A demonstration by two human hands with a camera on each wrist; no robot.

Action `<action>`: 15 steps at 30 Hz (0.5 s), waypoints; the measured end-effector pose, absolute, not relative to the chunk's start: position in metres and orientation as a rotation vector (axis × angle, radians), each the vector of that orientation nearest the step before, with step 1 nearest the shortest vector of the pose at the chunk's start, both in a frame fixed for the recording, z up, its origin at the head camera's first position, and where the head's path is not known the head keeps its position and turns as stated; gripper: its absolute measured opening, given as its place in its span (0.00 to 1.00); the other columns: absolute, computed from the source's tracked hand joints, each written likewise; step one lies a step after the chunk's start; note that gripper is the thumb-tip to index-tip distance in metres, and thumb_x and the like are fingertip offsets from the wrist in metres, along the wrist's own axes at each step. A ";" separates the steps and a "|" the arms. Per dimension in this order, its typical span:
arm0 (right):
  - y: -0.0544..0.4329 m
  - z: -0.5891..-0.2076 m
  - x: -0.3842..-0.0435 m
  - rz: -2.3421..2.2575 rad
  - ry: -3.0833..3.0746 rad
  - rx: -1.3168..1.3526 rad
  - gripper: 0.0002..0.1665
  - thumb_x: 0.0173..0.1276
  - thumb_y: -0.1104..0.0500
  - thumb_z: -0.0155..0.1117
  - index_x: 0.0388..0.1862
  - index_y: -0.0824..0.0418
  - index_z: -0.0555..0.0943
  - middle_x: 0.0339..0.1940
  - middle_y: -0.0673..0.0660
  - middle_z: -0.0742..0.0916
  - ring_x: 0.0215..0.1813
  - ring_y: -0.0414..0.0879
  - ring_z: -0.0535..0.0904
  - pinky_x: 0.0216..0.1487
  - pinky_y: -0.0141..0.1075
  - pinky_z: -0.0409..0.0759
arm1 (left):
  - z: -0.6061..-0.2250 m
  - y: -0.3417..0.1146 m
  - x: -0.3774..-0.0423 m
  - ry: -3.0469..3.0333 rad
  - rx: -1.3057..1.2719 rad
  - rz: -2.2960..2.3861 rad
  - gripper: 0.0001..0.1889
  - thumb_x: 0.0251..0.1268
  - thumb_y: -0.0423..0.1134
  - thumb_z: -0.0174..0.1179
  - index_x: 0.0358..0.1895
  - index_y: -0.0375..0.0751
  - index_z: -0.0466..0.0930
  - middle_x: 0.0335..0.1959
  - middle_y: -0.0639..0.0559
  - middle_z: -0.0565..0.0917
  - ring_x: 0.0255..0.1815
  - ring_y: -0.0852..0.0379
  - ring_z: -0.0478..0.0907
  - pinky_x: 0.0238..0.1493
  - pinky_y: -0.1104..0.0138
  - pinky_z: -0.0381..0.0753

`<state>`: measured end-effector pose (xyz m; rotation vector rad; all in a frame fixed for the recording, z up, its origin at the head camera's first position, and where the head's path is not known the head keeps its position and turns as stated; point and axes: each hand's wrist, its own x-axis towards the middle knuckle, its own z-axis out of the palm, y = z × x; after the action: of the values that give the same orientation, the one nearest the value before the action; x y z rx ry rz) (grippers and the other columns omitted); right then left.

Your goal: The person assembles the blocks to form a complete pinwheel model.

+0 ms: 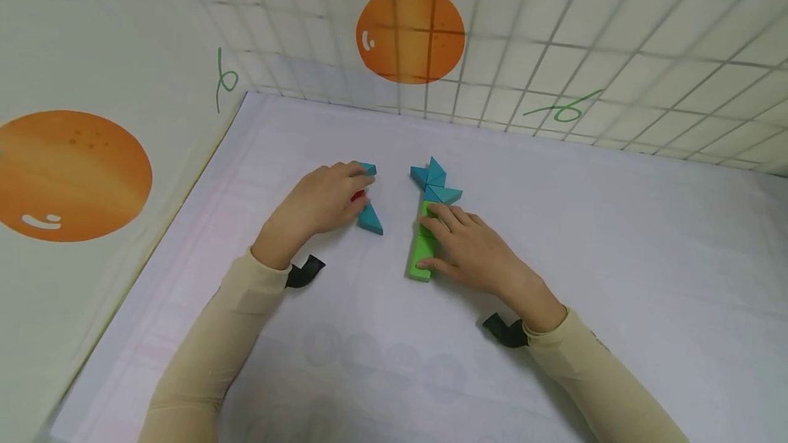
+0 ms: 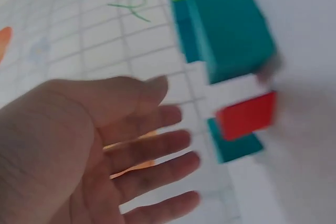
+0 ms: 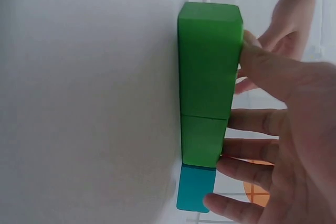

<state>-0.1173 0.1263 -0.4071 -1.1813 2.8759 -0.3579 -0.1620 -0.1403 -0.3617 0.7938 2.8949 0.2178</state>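
Note:
In the head view two green blocks lie end to end in a row. My right hand rests over their right side, with fingers extended onto the top. In the right wrist view the thumb lies along the longer green block and the fingertips reach the shorter green block. Blue triangular blocks fan out at the row's far end. To the left, my left hand hovers over a red block between two blue blocks, the nearer blue triangle pointing toward me. Its fingers are loosely extended.
A white grid-patterned wall with a printed orange rises behind the white tabletop. Another printed orange is on the left side wall. Dark straps stick out near both wrists.

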 end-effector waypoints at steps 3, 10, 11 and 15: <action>0.126 -0.409 -0.117 -0.366 2.873 -1.181 0.41 0.65 0.36 0.63 0.67 0.62 0.71 0.68 0.61 0.72 0.69 0.56 0.69 0.63 0.53 0.75 | -0.371 -0.142 -0.168 2.984 0.816 0.166 0.24 0.70 0.44 0.59 0.64 0.34 0.74 0.64 0.41 0.75 0.58 0.43 0.77 0.57 0.52 0.78; 0.126 -0.410 -0.117 -0.356 2.876 -1.183 0.41 0.65 0.36 0.62 0.67 0.62 0.71 0.68 0.61 0.72 0.69 0.56 0.69 0.62 0.52 0.75 | -0.393 -0.141 -0.178 3.054 0.758 0.143 0.28 0.73 0.50 0.54 0.67 0.34 0.71 0.62 0.40 0.74 0.54 0.42 0.79 0.55 0.52 0.79; 0.126 -0.410 -0.117 -0.352 2.878 -1.184 0.41 0.65 0.36 0.62 0.67 0.62 0.71 0.68 0.61 0.72 0.69 0.56 0.69 0.62 0.52 0.75 | -0.394 -0.141 -0.178 3.044 0.746 0.149 0.28 0.74 0.50 0.53 0.68 0.33 0.70 0.63 0.40 0.73 0.55 0.42 0.78 0.56 0.52 0.78; 0.126 -0.409 -0.118 -0.338 2.882 -1.183 0.41 0.65 0.36 0.62 0.67 0.62 0.71 0.68 0.60 0.72 0.68 0.56 0.69 0.61 0.52 0.76 | -0.396 -0.137 -0.179 3.023 0.734 0.153 0.29 0.75 0.52 0.51 0.68 0.33 0.69 0.67 0.41 0.72 0.62 0.42 0.75 0.63 0.52 0.74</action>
<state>-0.1180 0.1261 -0.4087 -1.1830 2.8819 -0.3378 -0.1789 -0.1373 -0.3959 0.7341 3.0230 0.1534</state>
